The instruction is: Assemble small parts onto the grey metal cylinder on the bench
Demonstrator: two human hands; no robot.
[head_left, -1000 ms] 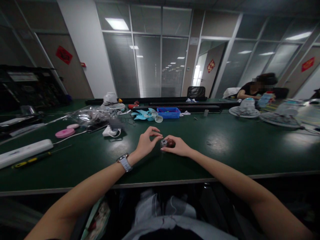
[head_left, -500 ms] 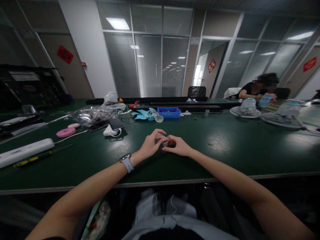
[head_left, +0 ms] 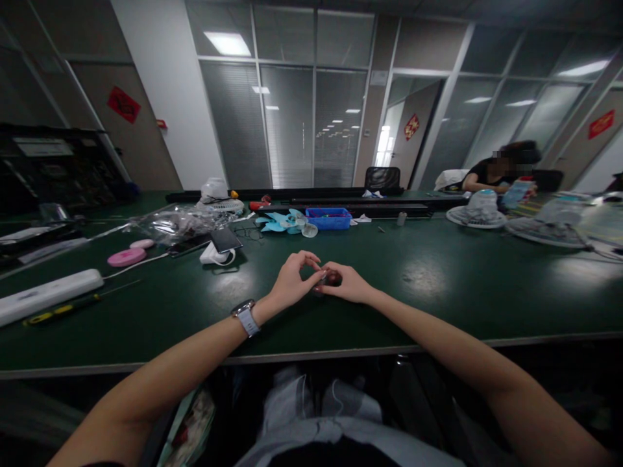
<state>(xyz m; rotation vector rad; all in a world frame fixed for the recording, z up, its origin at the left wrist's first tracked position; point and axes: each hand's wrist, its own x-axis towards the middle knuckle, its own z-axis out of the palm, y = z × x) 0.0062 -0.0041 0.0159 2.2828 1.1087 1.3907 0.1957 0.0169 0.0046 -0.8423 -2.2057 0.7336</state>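
Note:
Just above the green tabletop, my two hands meet around a small part with dark reddish-brown and silvery areas; fingers cover most of it, and its kind cannot be made out. My right hand curls around its right side, thumb below and fingers above. From the left, my left hand touches it with thumb and fingertips bent together in a pinch. A watch with a pale strap is on my left wrist.
Left lie a white power strip, a yellow-handled screwdriver, a pink round case and a white charger. Farther back are blue fan blades, a blue bin and fan parts. A person sits back right.
My left fingertips have shifted slightly over the small part, and less of its silvery end shows. The right hand keeps its hold. The camera view has moved a little.

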